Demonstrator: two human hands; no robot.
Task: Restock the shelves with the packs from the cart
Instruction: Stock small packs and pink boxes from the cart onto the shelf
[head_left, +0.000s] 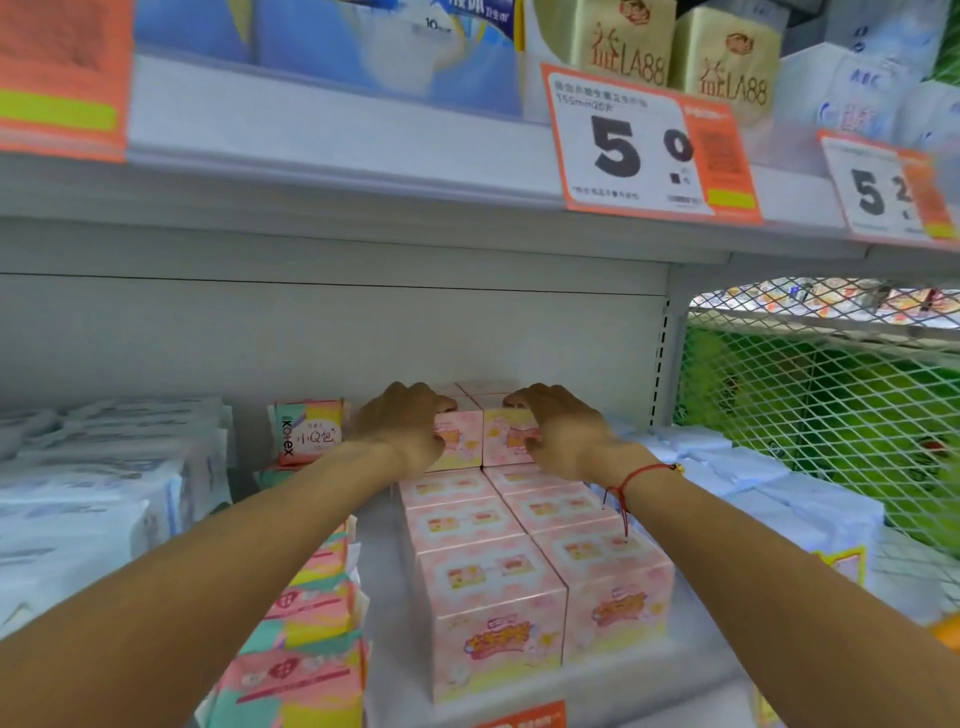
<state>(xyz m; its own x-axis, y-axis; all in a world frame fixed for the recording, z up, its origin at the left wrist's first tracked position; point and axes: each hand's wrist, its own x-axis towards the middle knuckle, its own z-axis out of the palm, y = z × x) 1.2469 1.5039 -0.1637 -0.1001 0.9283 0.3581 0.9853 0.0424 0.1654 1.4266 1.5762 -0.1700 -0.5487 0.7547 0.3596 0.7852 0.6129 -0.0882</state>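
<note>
Pink boxes (540, 587) were lined in two rows on the shelf (379, 571); two upper boxes (483, 436) at the back were gripped, one by the left hand (400, 426), one by the right hand (561, 431), fingers curled over them, probably to square them against the row.

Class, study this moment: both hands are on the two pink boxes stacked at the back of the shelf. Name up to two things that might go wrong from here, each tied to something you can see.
1. The left hand and right hand each hold one of the upper pink boxes, a second layer on the bottom rows; a nudge might topple them forward.

2. The Kotex pack stands upright close beside the left hand, so a sideways move may knock it over.
</note>
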